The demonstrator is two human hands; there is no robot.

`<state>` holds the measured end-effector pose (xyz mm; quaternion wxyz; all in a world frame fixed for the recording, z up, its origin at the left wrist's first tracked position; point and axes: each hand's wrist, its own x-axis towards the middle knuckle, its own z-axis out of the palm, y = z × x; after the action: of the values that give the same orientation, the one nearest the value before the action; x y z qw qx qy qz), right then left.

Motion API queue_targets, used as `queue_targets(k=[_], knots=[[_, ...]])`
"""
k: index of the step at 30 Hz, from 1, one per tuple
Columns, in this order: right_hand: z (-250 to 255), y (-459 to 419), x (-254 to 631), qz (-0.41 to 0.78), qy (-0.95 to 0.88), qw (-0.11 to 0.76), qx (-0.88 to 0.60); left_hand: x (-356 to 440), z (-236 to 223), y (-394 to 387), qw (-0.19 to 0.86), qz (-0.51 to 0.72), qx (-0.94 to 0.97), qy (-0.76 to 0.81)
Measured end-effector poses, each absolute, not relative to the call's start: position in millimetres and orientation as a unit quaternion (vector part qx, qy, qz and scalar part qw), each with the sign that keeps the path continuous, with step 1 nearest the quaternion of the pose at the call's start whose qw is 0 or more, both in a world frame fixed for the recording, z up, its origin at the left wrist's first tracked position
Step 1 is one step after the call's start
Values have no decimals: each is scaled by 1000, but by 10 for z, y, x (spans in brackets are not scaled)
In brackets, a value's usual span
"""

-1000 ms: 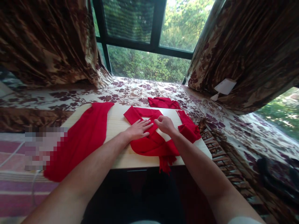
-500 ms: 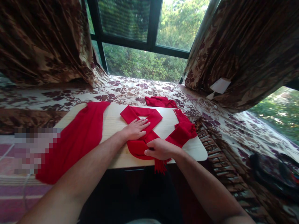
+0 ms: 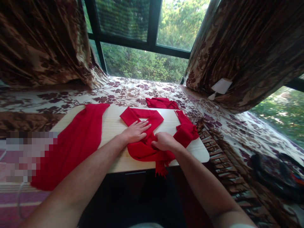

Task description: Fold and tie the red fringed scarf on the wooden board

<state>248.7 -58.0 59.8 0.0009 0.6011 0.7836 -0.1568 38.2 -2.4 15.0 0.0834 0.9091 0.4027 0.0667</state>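
Red fringed scarf (image 3: pixel 149 140) lies looped and crossed over itself on our pale wood table (image 3: pixel 114 123), btwn far edge and near edge, w/ a fringe (image 3: pixel 161 169) hanging past the near edge. Our L hand (image 3: pixel 135 131) rests palm-down on the crossing, fingers spread; our R hand (image 3: pixel 163 141) is curled narrow just R of it, against the lower fold, tho whether cloth is pinched we can't tell. A second red cloth (image 3: pixel 71 142) drapes over the table's L end.

To do this adjusting well, we'd judge, the L palm should press flat & light so the crossing won't skew, while the R works w/ small, low pulls, smoothing ea. layer outward & leaving no ridge beneath. Hard tugs could drag the loop toward the near edge.

Vs. 1 sec. ago: our R hand has dropped from the loop's upper R side to beside the crossing, after a dip closer to the near edge 0.5 sec. back; our L palm hasn't left its spot.
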Motion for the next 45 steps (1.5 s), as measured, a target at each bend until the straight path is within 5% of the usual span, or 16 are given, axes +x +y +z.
queue_targets(k=[8, 16, 30, 41, 45], knots=[[520, -433, 2418, -468, 607, -294, 570, 372, 157, -26, 109, 78, 900, 414], [623, -442, 2441, -679, 424, -415, 433, 336, 110, -14, 145, 134, 891, 408], [807, -383, 2290, -676, 437, -433, 407, 265, 267, -223, 144, 340, 848, 380], [736, -486, 2145, -597, 622, -383, 331, 222, 2, 46, 404, 451, 713, 353], [725, -599, 2176, -467, 755, -200, 414, 197, -4, 113, 379, 477, 715, 344]])
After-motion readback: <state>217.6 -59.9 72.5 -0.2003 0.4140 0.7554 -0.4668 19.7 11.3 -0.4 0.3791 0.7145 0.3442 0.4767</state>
